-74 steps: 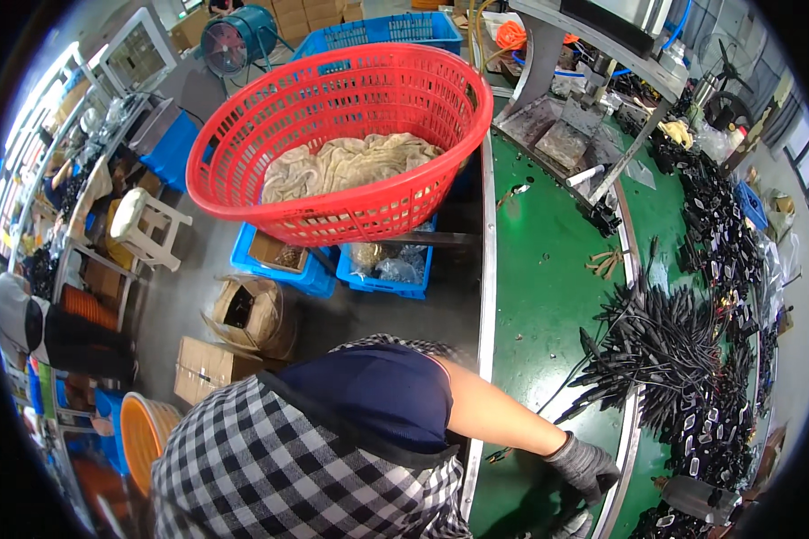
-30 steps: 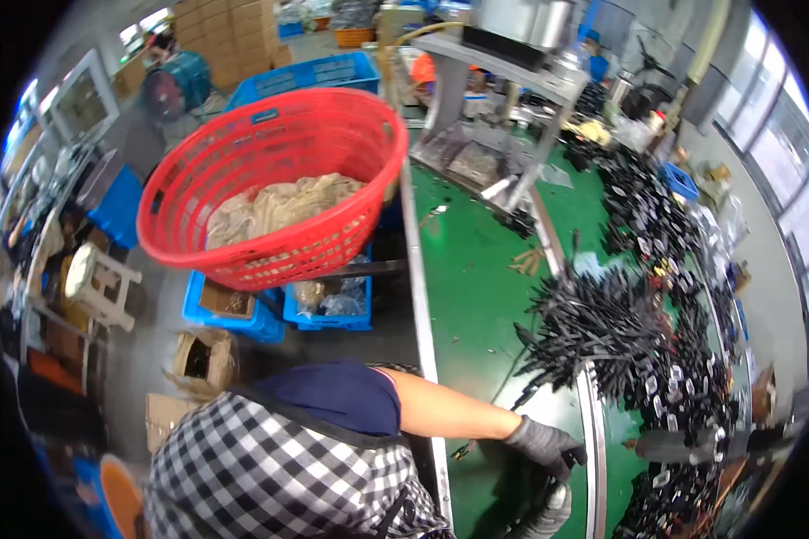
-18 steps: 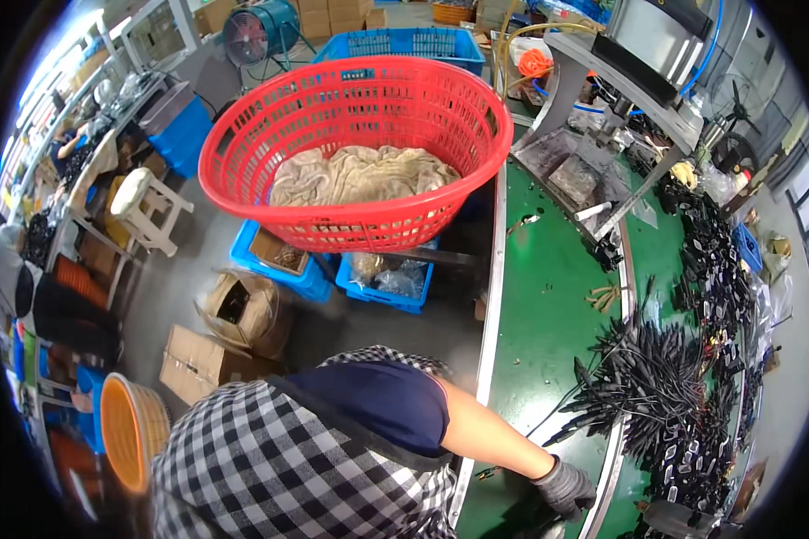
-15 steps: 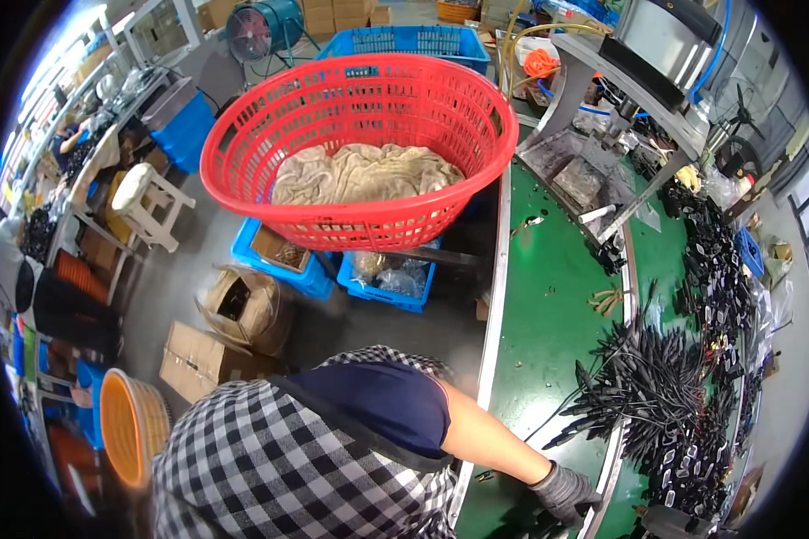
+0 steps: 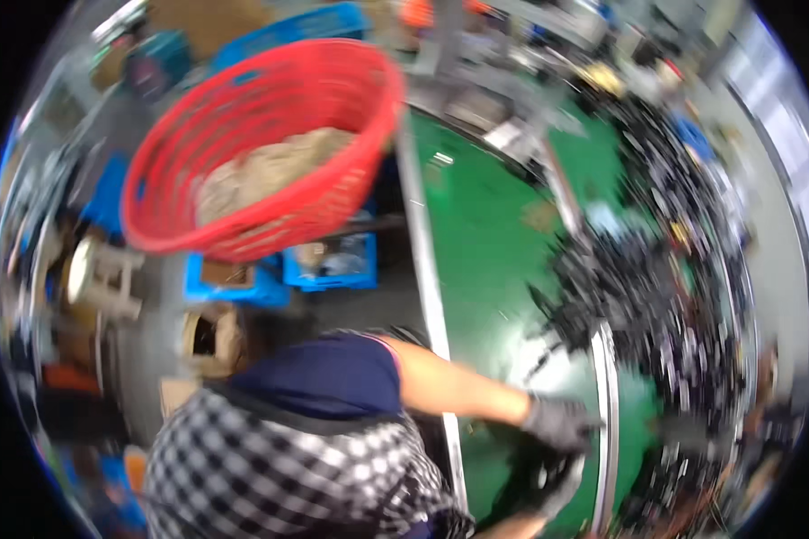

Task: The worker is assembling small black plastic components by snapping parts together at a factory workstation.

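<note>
My left hand (image 5: pixel 559 422), in a grey knitted glove, reaches over the green tabletop (image 5: pixel 476 269), its fingertips close to the metal rail (image 5: pixel 606 395). Just below it is my right hand (image 5: pixel 559 485), also gloved, its forearm coming in from the lower edge. Motion smears the fingers of both hands, and I cannot make out anything held. Beyond the rail, a spread pile of black cables (image 5: pixel 616 287) is nearest to my left hand. Dark small parts (image 5: pixel 683 485) lie to the right of my hands.
A large red basket (image 5: pixel 261 229) with beige cloth (image 5: pixel 274 171) stands at the far left of the table. Blue crates (image 5: pixel 333 274) sit below it, near a cardboard box (image 5: pixel 214 340) and a white stool (image 5: pixel 103 277). A metal machine frame (image 5: pixel 476 99) stands at the table's far end.
The whole view has swung right and blurred, so the basket and table appear farther left. My left hand appears higher in the picture, and my right hand has come into view below it.
</note>
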Demonstrator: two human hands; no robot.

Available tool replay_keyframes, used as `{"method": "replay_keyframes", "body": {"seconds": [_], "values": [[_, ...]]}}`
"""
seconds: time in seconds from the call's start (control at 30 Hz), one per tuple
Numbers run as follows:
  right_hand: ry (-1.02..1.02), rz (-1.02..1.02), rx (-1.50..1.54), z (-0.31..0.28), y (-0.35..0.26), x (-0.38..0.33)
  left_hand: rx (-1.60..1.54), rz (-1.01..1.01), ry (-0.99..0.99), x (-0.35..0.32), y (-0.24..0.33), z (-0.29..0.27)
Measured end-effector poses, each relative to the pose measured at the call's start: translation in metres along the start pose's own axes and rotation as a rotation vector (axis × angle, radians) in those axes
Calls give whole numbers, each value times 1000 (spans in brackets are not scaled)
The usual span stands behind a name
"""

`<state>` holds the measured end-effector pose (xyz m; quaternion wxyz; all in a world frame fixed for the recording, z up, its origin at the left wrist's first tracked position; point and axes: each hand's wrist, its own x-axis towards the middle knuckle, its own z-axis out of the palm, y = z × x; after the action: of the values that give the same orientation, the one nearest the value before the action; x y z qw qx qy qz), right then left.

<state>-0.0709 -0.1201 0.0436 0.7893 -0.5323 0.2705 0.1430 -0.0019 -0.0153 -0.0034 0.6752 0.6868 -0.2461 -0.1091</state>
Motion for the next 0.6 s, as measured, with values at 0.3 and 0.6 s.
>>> {"method": "replay_keyframes", "body": {"seconds": [0.3,0.6], "values": [[20,-915,-1021,-34,4,36,227,-80,65,-6,17,-23],[-196,-315,-367,-44,-1,33,66,-124,190,0,20,-11]]}}
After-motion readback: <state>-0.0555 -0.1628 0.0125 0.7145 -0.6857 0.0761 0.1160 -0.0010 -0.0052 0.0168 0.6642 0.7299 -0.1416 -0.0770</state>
